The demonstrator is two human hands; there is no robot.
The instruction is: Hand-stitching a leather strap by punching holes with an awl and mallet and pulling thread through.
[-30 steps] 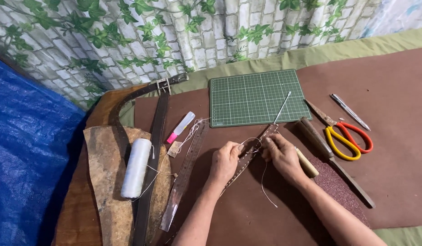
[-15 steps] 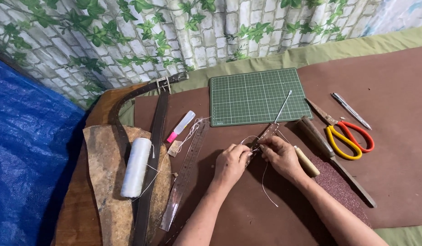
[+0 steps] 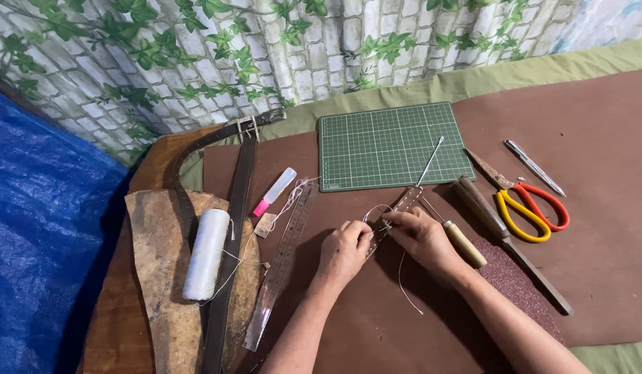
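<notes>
Both hands point(image 3: 387, 242) pinch a leather strip point(image 3: 397, 208) (pink-capped tube point(image 3: 274, 191) lies left).

Even soft daylight, faint shadows, sharp focus, no glare

Left hand point(image 3: 343, 251) and right hand point(image 3: 423, 237) meet, fingers pinched.

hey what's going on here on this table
A person is hand-stitching a narrow leather strip on a brown mat. The left hand pins the strip down; the right hand pinches white thread at it. Lying untouched around them: a wooden-handled awl, scissors, a green cutting mat, a clear ruler, a thread spool and a dark belt.
</notes>
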